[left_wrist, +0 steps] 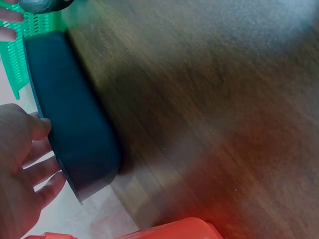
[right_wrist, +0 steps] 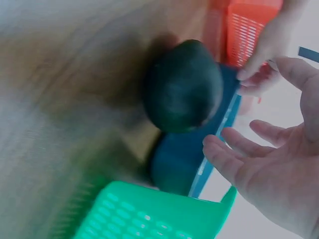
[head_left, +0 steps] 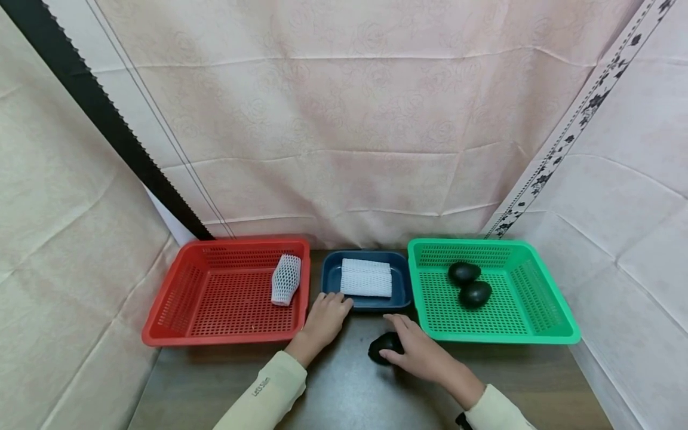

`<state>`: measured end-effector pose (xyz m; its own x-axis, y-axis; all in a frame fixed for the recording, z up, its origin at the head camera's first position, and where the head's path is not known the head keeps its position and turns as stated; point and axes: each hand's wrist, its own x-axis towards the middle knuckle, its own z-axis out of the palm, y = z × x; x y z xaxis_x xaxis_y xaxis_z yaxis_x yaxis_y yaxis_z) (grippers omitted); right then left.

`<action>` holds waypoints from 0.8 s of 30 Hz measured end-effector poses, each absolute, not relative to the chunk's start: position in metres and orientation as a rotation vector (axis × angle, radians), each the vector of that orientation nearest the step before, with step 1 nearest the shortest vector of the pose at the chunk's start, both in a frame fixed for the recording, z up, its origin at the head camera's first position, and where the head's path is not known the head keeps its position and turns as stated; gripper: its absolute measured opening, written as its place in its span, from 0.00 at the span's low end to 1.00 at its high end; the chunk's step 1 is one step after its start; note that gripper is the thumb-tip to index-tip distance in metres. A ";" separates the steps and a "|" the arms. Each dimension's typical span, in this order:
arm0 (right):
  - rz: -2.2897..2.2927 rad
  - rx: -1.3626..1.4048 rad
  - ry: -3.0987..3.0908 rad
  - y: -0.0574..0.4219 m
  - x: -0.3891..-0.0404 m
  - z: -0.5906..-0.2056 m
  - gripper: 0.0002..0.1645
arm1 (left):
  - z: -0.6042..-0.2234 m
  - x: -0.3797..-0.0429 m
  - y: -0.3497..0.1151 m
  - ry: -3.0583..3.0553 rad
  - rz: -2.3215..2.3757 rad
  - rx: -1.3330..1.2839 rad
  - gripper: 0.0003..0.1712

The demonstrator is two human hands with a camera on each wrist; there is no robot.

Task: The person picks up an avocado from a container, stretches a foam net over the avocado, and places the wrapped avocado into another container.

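My left hand (head_left: 325, 321) rests at the front left rim of a dark blue tray (head_left: 329, 286), fingers loosely extended over the edge. Inside the tray lie white foam mesh sleeves (head_left: 366, 278). On the table in front of the tray sits a dark avocado (head_left: 383, 348). Spread beside and over that avocado is my right hand (head_left: 421, 352); the right wrist view shows its fingers apart, with a gap between them and the avocado (right_wrist: 182, 87). Two more dark avocados (head_left: 464, 273) lie in the green basket (head_left: 553, 322) on the right.
A red basket (head_left: 161, 316) stands to the left with one white foam mesh sleeve (head_left: 286, 279), bulging in shape, near its right wall. The baskets flank the blue tray closely. Pale cloth (head_left: 344, 119) hangs behind and along both sides of the wooden table (head_left: 344, 382).
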<state>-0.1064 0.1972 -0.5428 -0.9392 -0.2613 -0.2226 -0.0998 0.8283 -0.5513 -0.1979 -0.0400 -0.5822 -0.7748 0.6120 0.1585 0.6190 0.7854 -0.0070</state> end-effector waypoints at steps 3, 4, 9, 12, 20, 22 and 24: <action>-0.819 -0.304 2.724 0.197 -0.107 -0.532 0.45 | -0.582 -0.198 -0.040 -2.818 -0.064 -0.980 0.13; -0.823 -0.315 2.729 0.197 -0.107 -0.528 0.45 | -0.582 -0.198 -0.040 -2.814 -0.063 -0.981 0.13; -0.818 -0.403 2.762 0.201 -0.108 -0.513 0.45 | -0.582 -0.199 -0.040 -2.801 -0.069 -0.986 0.12; -0.806 -0.478 2.802 0.204 -0.110 -0.506 0.44 | -0.583 -0.199 -0.040 -2.790 -0.063 -0.995 0.11; -0.675 -0.633 2.949 0.214 -0.116 -0.495 0.44 | -0.579 -0.202 -0.037 -2.830 -0.085 -0.988 0.09; -0.631 -0.667 2.987 0.216 -0.119 -0.496 0.44 | -0.577 -0.203 -0.036 -2.838 -0.102 -0.981 0.10; -0.598 -0.698 3.026 0.218 -0.121 -0.497 0.43 | -0.574 -0.203 -0.035 -2.827 -0.124 -0.976 0.11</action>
